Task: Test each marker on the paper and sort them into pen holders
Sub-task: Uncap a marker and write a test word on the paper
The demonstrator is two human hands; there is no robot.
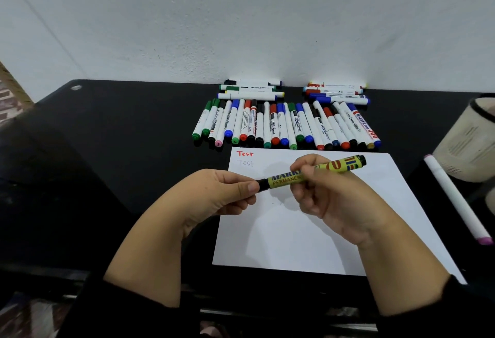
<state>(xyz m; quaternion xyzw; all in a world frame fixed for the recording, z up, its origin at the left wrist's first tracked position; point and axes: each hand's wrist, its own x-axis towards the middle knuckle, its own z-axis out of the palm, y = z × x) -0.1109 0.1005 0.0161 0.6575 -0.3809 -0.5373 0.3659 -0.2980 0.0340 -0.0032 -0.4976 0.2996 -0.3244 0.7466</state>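
Note:
A yellow permanent marker with black ends hangs level above the white paper. My right hand grips its barrel at the middle. My left hand pinches the black cap at its left end. The paper bears a red "Test" and a faint grey one below it, at the top left corner. A long row of markers lies side by side beyond the paper. A cream pen holder stands at the right edge of the desk.
Two small stacks of markers lie by the wall, one left and one right. A white marker with a pink cap lies to the right of the paper. The black desk meets a white wall at the back.

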